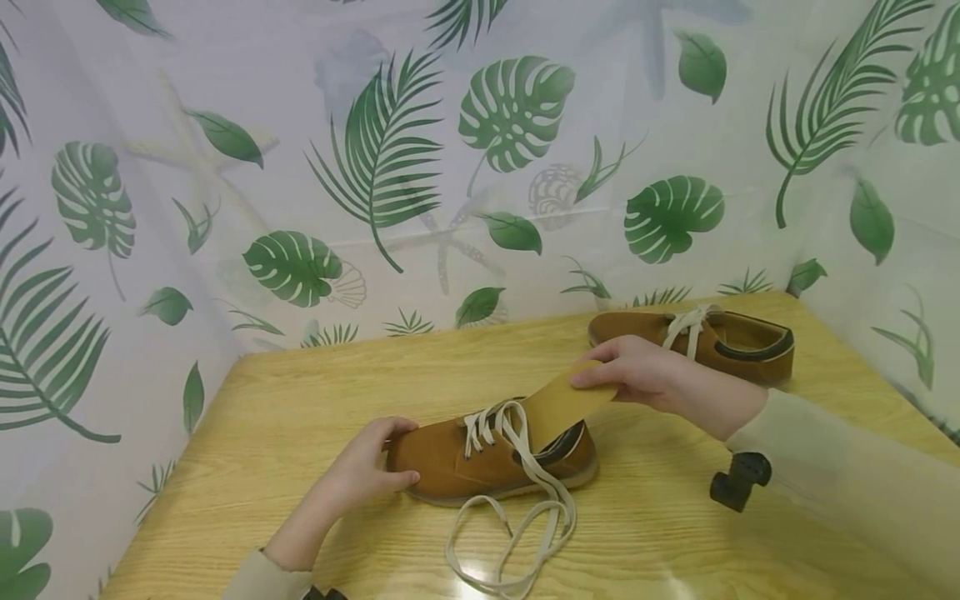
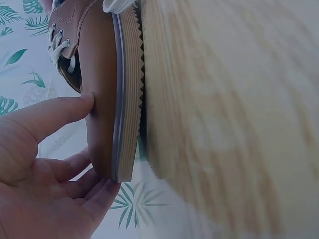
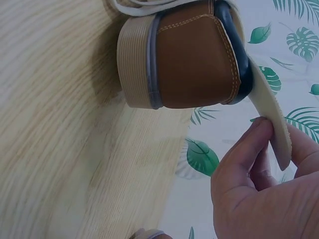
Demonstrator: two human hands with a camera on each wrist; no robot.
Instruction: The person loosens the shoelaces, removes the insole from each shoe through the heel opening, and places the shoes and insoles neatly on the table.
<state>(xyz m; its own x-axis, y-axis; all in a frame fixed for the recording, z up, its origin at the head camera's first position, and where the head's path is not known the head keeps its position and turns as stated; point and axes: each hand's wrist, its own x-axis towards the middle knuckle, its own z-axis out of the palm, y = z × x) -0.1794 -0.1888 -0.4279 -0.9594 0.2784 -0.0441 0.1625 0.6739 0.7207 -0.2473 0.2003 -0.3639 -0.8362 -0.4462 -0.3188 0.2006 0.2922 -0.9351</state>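
A brown shoe (image 1: 442, 458) with a dark collar lies on the wooden table, its toe toward the left. My left hand (image 1: 370, 462) grips that toe, thumb on the near side and fingers on the far side, as the left wrist view shows on the shoe (image 2: 102, 94). Between thumb and fingers my right hand (image 1: 637, 375) pinches the end of a tan insole (image 1: 558, 408). The insole slants up out of the shoe's opening; its front part is hidden inside. In the right wrist view the insole (image 3: 271, 109) bends over the heel edge.
A second brown shoe (image 1: 757, 367), with its lace tied, stands at the back right, partly behind my right hand. Long white laces (image 1: 555, 508) trail from the near shoe onto the wooden table (image 1: 300, 400). A leaf-patterned cloth (image 1: 420, 275) hangs behind the table.
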